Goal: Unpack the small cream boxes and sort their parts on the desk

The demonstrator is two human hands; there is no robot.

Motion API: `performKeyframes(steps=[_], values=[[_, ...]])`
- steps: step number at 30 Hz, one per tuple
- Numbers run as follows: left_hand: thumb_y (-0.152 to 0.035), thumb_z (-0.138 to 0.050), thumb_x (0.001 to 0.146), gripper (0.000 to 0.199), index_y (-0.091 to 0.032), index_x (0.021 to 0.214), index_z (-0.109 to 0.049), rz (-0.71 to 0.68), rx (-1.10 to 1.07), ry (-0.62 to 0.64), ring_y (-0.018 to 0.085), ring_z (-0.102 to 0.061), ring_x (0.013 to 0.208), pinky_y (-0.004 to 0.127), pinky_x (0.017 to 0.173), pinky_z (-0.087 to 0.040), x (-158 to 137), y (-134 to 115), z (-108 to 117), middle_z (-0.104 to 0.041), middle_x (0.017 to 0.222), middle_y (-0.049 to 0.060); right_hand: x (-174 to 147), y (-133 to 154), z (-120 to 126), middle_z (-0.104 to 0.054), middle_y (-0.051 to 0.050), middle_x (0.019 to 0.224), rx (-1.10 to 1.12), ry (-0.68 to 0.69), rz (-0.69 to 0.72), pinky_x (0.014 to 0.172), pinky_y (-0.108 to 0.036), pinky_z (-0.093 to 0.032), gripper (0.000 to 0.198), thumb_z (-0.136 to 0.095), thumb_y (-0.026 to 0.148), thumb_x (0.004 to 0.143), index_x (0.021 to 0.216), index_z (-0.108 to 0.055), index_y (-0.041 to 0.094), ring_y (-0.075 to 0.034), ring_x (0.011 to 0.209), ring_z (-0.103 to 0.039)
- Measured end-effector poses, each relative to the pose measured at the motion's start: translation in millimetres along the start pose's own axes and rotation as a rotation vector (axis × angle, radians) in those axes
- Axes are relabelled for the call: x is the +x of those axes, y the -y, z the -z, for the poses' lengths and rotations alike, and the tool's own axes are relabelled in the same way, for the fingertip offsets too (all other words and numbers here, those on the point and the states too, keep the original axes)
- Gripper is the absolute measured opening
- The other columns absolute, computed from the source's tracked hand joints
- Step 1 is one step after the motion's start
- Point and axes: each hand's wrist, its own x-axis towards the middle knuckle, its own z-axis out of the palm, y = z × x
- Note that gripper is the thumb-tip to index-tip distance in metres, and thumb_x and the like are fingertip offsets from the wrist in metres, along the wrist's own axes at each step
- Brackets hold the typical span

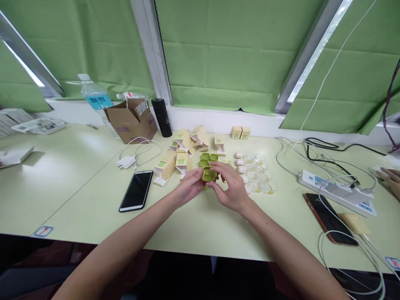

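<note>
My left hand (191,184) pinches the left side of a small olive-green square cup (208,175), held just above the table. My right hand (230,186) curls around the cup's right edge, thumb low and fingers on top; part of its grip is hidden. Right behind the cup are several more green square cups (204,156). Small yellow pieces, partly covered by my right hand, lie beside them. To the right are rows of clear small bottles (256,171) with pale pink caps (241,169). Opened cream cartons (167,164) with green labels are heaped to the left.
Two closed cream boxes (240,132) stand at the back. A phone (136,191), white charger (126,162), brown carton (131,123) and black flask (161,118) are left. Rightward are a power strip (337,192), cables, another phone (329,218) and another person's hand (390,177).
</note>
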Motion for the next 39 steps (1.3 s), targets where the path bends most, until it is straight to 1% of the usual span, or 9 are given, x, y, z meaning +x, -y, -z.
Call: performKeyframes(steps=[2, 4, 9, 16, 21, 25, 30, 34, 39], values=[[-0.048, -0.081, 0.085, 0.038, -0.013, 0.098, -0.073, 0.013, -0.048, -0.009, 0.018, -0.062, 0.088, 0.030, 0.080, -0.049, 0, 1, 1, -0.068, 0.098, 0.008, 1, 1, 2, -0.068, -0.012, 0.124, -0.057, -0.024, 0.014, 0.084, -0.045, -0.059, 0.021, -0.066, 0.020, 0.095, 0.115, -0.067, 0.025, -0.026, 0.101, -0.066], [-0.047, -0.082, 0.085, 0.037, -0.014, 0.100, -0.073, 0.017, -0.065, -0.010, 0.017, -0.061, 0.088, 0.030, 0.079, -0.049, 0, 2, 2, -0.068, 0.099, 0.008, 1, 0, 3, -0.067, -0.012, 0.118, -0.105, -0.050, 0.013, 0.082, -0.044, -0.057, 0.016, -0.064, 0.017, 0.094, 0.108, -0.071, 0.024, -0.025, 0.097, -0.063], [-0.050, -0.080, 0.086, 0.041, -0.012, 0.101, -0.073, 0.027, -0.001, -0.004, 0.016, -0.059, 0.088, 0.029, 0.080, -0.047, 0, 5, 1, -0.066, 0.099, 0.008, 0, 0, 0, -0.066, -0.011, 0.112, -0.188, -0.034, -0.012, 0.077, -0.040, -0.053, 0.018, -0.063, 0.011, 0.091, 0.098, -0.074, 0.022, -0.026, 0.101, -0.056], [-0.057, -0.081, 0.082, 0.048, -0.014, 0.102, -0.074, 0.060, 0.127, 0.005, 0.014, -0.056, 0.083, 0.027, 0.077, -0.043, 1, 0, 1, -0.064, 0.095, 0.006, -2, 4, -6, -0.068, -0.009, 0.105, -0.291, -0.068, -0.045, 0.074, -0.038, -0.053, 0.017, -0.063, 0.012, 0.092, 0.093, -0.075, 0.024, -0.025, 0.096, -0.055], [-0.060, -0.082, 0.080, 0.050, -0.014, 0.098, -0.073, 0.080, 0.150, -0.009, 0.014, -0.056, 0.083, 0.026, 0.076, -0.043, 1, 0, -1, -0.064, 0.094, 0.006, -2, 1, -9, -0.067, -0.009, 0.103, -0.278, -0.112, 0.015, 0.074, -0.036, -0.053, 0.017, -0.062, 0.010, 0.093, 0.090, -0.072, 0.022, -0.024, 0.098, -0.054], [-0.059, -0.083, 0.078, 0.049, -0.013, 0.091, -0.071, 0.061, 0.109, -0.055, 0.012, -0.053, 0.075, 0.026, 0.072, -0.042, 2, -1, -2, -0.061, 0.085, 0.004, -1, 0, -8, -0.063, -0.010, 0.103, -0.284, -0.150, 0.047, 0.077, -0.039, -0.053, 0.017, -0.061, 0.008, 0.093, 0.090, -0.070, 0.022, -0.025, 0.100, -0.054], [-0.058, -0.085, 0.077, 0.048, -0.013, 0.083, -0.068, 0.028, 0.092, -0.056, 0.012, -0.051, 0.071, 0.026, 0.068, -0.041, 1, -1, -3, -0.059, 0.078, 0.002, -1, -1, -7, -0.060, -0.010, 0.102, -0.272, -0.172, 0.082, 0.082, -0.041, -0.052, 0.017, -0.060, 0.007, 0.093, 0.093, -0.068, 0.022, -0.025, 0.101, -0.053], [-0.059, -0.085, 0.076, 0.049, -0.013, 0.087, -0.071, 0.015, 0.089, -0.080, 0.012, -0.053, 0.073, 0.026, 0.068, -0.043, 2, -1, -2, -0.063, 0.082, 0.004, 1, 2, -4, -0.058, -0.009, 0.099, -0.252, -0.196, 0.089, 0.085, -0.043, -0.050, 0.017, -0.059, 0.007, 0.094, 0.095, -0.068, 0.021, -0.025, 0.100, -0.054], [-0.052, -0.089, 0.075, 0.042, -0.015, 0.087, -0.074, -0.079, 0.041, -0.171, 0.016, -0.061, 0.081, 0.027, 0.070, -0.046, 8, -5, 9, -0.071, 0.092, 0.009, 14, 12, 17, -0.053, -0.007, 0.094, -0.189, -0.329, 0.017, 0.085, -0.045, -0.049, 0.013, -0.061, 0.014, 0.094, 0.093, -0.070, 0.023, -0.025, 0.096, -0.055]])
